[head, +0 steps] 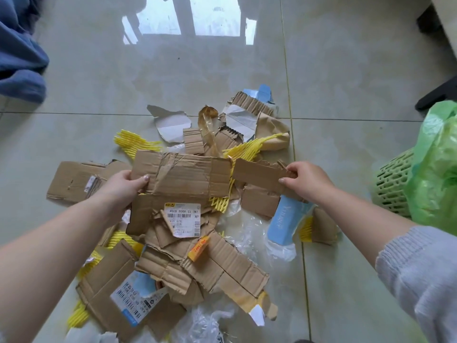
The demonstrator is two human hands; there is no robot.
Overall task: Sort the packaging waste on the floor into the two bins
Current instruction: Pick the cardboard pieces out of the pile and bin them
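1. Left hand [123, 186] has its thumb and fingers clamped on the edge of a big cardboard sheet [180, 177], lifted off the pile. Guessing she's collecting cardboard first.
2. The pile [173, 243] sits right under both hands: cardboard, yellow foam net [133, 142], clear plastic [247, 233].
3. Right hand [306, 181] pinches a small cardboard strip [257, 174], just beside the sheet.
4. Only one bin [393, 186] shows, green, far right, near that hand.

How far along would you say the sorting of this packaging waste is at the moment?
Early on. The left hand grips a large cardboard sheet; the right hand pinches a smaller cardboard piece. Cardboard, yellow foam netting and clear plastic film are left on the floor. Only one bin, the green basket, shows.
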